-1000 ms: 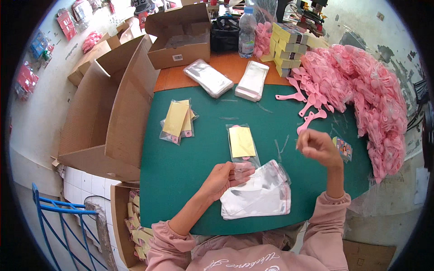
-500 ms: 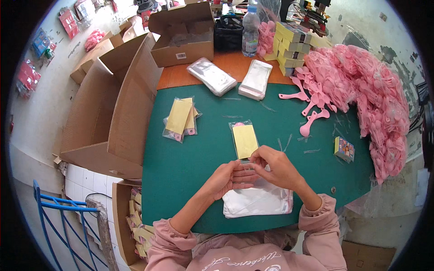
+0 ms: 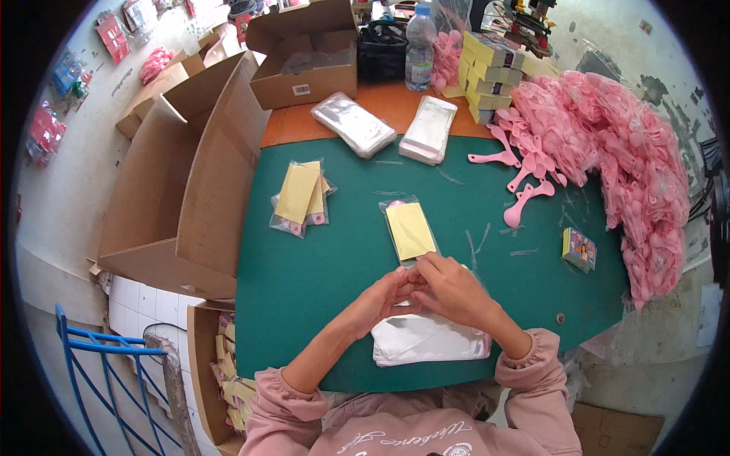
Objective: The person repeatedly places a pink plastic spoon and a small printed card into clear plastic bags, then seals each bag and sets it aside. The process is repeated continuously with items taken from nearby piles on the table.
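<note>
A clear plastic bag (image 3: 411,229) with a yellow card and a pink spoon inside lies at the middle of the green table, its far end pointing away from me. At its near end my left hand (image 3: 378,302) and my right hand (image 3: 450,287) meet, fingers closed and pressed together. Both seem to pinch the bag's near end, though the fingers hide the exact grip. Just below my hands rests a stack of clear empty bags (image 3: 430,340). Several filled bags with yellow cards (image 3: 298,196) overlap to the left.
Loose pink spoons (image 3: 518,207) and a big heap of wrapped ones (image 3: 608,144) line the right side. A small card stack (image 3: 579,249) sits nearby. Two bag bundles (image 3: 353,125), card stacks (image 3: 487,76) and a water bottle (image 3: 419,49) stand farther back. A tall cardboard box (image 3: 163,175) borders the left.
My right hand has closed in on the left, and the fingers have come together over the bag's near end. The bag has tilted slightly, its far end shifting left.
</note>
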The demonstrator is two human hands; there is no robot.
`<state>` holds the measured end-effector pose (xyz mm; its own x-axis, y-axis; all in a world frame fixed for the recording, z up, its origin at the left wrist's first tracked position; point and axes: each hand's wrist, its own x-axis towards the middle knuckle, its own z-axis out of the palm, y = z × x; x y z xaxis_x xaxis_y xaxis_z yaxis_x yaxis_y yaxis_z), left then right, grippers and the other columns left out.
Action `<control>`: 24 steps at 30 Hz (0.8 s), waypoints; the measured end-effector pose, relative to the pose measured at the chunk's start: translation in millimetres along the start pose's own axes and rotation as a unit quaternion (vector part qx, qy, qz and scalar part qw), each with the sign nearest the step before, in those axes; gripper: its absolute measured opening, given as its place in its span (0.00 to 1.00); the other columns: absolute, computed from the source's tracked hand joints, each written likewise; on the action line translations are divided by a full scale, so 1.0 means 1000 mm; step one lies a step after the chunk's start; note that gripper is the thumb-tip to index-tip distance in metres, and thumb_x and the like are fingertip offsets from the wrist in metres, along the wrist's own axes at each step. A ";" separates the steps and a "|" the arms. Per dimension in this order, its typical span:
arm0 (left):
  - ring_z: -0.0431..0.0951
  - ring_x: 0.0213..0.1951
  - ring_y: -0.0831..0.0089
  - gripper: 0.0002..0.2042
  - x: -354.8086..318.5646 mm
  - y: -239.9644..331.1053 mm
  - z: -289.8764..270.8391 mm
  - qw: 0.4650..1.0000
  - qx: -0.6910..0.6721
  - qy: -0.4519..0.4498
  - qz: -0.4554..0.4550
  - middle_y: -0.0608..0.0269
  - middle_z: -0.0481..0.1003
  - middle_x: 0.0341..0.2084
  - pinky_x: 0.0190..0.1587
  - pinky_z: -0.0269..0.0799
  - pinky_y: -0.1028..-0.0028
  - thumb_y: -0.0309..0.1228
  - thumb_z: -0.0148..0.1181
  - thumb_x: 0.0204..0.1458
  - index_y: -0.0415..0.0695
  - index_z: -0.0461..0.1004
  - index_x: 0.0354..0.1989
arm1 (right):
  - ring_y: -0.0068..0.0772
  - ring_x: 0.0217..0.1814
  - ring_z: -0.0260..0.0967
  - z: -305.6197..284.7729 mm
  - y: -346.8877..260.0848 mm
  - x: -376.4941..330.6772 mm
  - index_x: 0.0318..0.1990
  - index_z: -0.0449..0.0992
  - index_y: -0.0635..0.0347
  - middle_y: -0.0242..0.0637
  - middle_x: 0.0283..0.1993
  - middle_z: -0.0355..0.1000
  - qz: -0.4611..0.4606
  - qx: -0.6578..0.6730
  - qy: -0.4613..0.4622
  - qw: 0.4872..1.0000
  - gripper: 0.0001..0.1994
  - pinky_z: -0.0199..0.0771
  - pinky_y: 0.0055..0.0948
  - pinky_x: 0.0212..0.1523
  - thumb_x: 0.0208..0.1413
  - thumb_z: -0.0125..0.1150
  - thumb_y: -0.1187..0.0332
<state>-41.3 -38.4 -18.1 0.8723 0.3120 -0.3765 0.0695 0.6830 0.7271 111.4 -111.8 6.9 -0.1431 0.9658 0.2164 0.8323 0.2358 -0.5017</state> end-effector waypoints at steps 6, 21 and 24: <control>0.67 0.51 0.69 0.26 0.002 -0.003 -0.001 1.000 0.024 0.002 0.015 0.57 0.67 0.48 0.56 0.61 0.66 0.47 0.30 0.59 0.37 0.57 0.55 | 0.44 0.35 0.65 0.000 0.001 -0.001 0.30 0.66 0.63 0.40 0.31 0.64 0.005 0.063 -0.021 0.998 0.09 0.65 0.40 0.37 0.41 0.58 0.71; 0.75 0.40 0.72 0.16 0.004 -0.002 -0.005 0.993 0.011 0.118 0.030 0.56 0.73 0.40 0.41 0.74 0.76 0.31 0.38 0.59 0.31 0.67 0.45 | 0.26 0.29 0.61 -0.060 0.032 -0.009 0.26 0.66 0.60 0.32 0.26 0.63 -0.007 0.315 -0.187 0.931 0.07 0.59 0.24 0.33 0.48 0.59 0.70; 0.75 0.42 0.68 0.17 0.006 -0.003 -0.005 0.994 0.013 0.107 0.032 0.51 0.71 0.43 0.42 0.74 0.75 0.30 0.37 0.59 0.29 0.64 0.47 | 0.20 0.29 0.62 -0.122 0.099 -0.028 0.27 0.66 0.62 0.29 0.27 0.64 -0.004 0.420 -0.146 0.896 0.08 0.63 0.22 0.32 0.47 0.60 0.72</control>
<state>-38.7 -35.3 -25.3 0.7528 0.4889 -0.4408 0.0331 0.6407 0.7671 263.0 -129.0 53.1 -0.3828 0.9221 0.0570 0.1507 0.1232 -0.9809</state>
